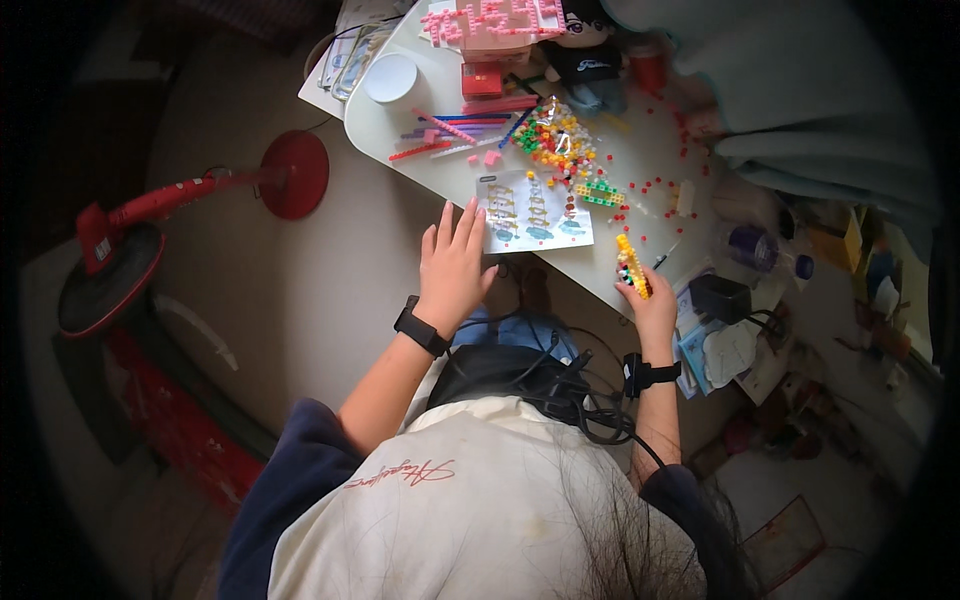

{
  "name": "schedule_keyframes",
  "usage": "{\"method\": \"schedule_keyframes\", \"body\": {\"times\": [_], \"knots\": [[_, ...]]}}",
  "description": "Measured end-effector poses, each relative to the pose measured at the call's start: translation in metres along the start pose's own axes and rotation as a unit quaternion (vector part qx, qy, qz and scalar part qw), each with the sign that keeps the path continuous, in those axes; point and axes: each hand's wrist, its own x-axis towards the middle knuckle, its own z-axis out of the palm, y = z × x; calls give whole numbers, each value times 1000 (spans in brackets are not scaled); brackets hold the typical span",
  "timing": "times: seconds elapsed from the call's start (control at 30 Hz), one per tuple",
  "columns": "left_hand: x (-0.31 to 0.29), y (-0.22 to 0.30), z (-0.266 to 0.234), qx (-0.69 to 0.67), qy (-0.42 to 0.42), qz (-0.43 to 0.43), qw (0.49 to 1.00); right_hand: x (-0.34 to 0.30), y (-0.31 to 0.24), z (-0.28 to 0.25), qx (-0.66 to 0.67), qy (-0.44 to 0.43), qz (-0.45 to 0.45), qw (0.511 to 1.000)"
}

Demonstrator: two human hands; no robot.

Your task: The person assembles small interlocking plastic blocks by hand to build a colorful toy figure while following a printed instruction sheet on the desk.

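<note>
My left hand lies with its fingers stretched out at the left edge of a printed instruction sheet, which shows drawings of brick builds. Over the table's near right edge, my right hand grips a small yellow brick build with some white, green and dark bits on it. Its fingertips wrap the lower end. Past the sheet lies a green and yellow brick piece, apart from both hands. Behind it is a heap of loose small bricks in red, yellow, green and white, partly under clear plastic.
Colored brick strips lie left of the heap, near a white round lid. A pink brick structure and a doll stand at the back. Red bricks are scattered rightward. A bottle and black adapter sit at right.
</note>
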Motion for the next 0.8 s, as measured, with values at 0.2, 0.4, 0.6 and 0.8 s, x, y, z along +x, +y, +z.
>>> {"method": "schedule_keyframes", "body": {"times": [0.2,0.4,0.6,0.8], "knots": [[12,-1,16,15,-33,22,999,7,12,4,-87,69,-34,993],[24,0,24,-70,14,9,997,17,13,-6,-98,43,-62,992],[21,4,-6,-101,227,-26,968,26,22,-24,-29,11,-99,995],[-5,34,-54,-101,195,-75,973,35,19,-40,155,-14,-91,984]]}}
